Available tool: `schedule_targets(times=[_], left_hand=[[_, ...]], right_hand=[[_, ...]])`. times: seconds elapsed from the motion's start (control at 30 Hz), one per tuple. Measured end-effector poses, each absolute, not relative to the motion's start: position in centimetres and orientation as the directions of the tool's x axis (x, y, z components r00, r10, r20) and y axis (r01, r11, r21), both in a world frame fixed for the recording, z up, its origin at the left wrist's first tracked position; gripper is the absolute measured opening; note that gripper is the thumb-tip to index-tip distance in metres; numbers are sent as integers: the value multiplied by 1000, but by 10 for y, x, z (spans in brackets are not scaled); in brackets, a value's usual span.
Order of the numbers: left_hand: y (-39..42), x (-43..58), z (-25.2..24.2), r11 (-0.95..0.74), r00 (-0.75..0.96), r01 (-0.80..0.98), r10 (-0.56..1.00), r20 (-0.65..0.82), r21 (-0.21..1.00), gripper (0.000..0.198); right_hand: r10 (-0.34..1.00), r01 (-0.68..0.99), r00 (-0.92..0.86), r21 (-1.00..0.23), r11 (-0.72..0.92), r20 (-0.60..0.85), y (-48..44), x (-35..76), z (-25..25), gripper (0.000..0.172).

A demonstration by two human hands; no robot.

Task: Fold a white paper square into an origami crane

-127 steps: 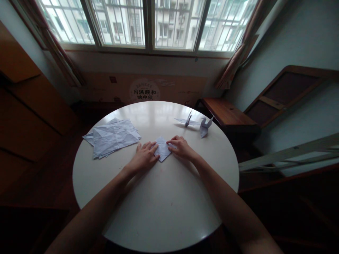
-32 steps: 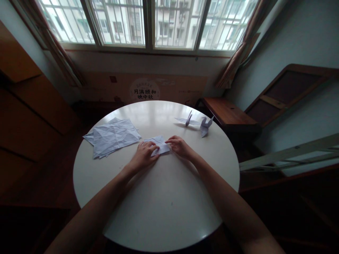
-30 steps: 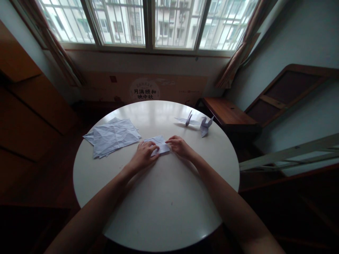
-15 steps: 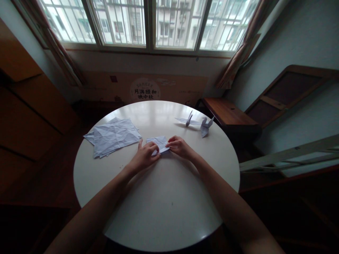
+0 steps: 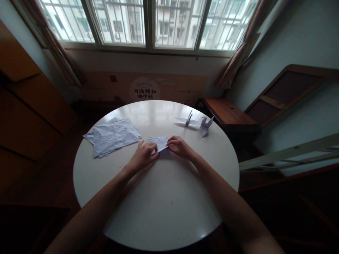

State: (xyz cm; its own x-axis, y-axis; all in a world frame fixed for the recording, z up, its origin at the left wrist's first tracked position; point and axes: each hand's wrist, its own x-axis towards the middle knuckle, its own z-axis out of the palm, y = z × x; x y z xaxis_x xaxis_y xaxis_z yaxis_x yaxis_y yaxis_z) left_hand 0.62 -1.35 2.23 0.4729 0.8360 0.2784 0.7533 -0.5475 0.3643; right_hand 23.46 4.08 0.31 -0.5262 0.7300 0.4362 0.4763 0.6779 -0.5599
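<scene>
White folded sheet [image 5: 159, 142] is pinched at its near edge by left hand [image 5: 143, 157] and right hand [image 5: 180, 147], fingertips bunched; an uneven pull could skew the crease.

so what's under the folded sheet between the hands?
The white table shows around the folded sheet. Left hand and right hand grip its near edge; whatever lies beneath, fingertips included, is covered.

Probably a home room: round white table [image 5: 164, 208], curtained barred window [image 5: 148, 24], wooden bench [image 5: 227, 113].
</scene>
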Motion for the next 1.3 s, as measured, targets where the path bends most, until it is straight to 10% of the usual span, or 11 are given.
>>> schedule_targets(times=[0.8,1.3], left_hand=[[-11,7,24,-557,478,766,827,297,320,11],[-10,8,25,-577,499,762,813,301,295,15]], right_hand=[[716,458,-625,-596,659,312,38,237,13,9],[690,363,-625,-647,671,365,34,233,12,34]])
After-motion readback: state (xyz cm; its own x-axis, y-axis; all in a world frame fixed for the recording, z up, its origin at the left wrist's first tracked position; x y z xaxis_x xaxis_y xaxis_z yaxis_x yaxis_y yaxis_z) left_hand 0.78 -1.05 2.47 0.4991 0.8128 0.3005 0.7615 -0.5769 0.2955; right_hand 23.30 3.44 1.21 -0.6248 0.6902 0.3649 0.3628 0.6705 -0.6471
